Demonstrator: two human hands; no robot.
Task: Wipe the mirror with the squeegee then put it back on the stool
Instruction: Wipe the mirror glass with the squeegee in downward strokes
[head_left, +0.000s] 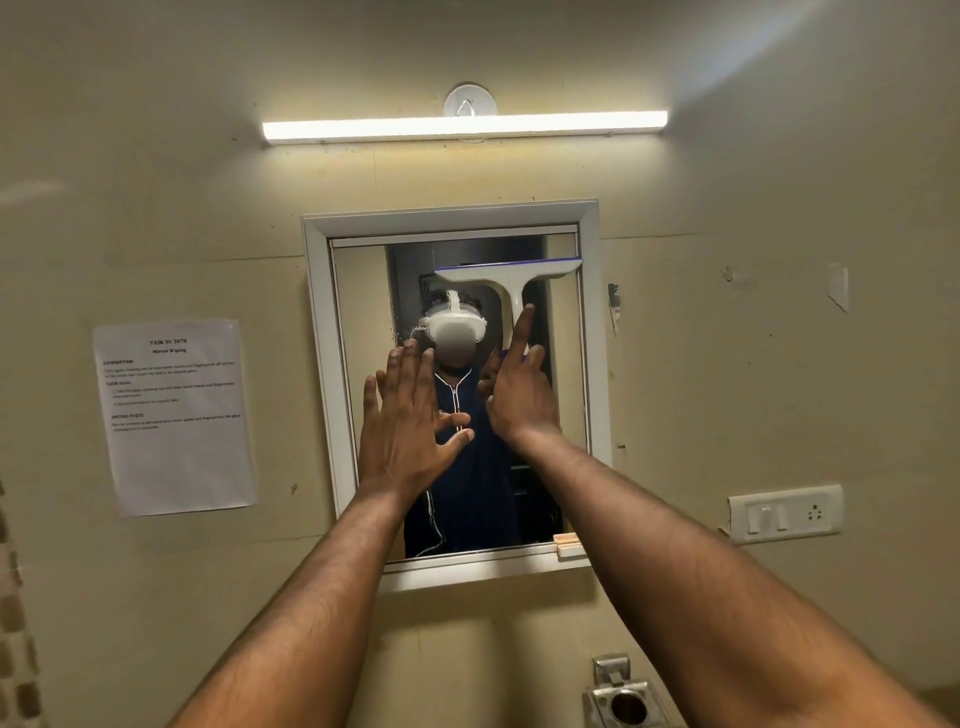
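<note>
— Where did we have room on the mirror (363, 322)?

— Its left strip and the bare glass low on the right lay open.

— And in our way?

— The squeegee (506, 278) sat against the top right corner, hard by the frame (592, 332). Our left hand (408, 421) lay spread over the middle, the right hand (519, 387) just beside it.

Right hand (519, 395) grips white squeegee (511, 280) handle, blade pressed near top of mirror (363, 322), frame centre. Left hand (405, 415) flat, fingers spread, w/ palm towards glass.
</note>
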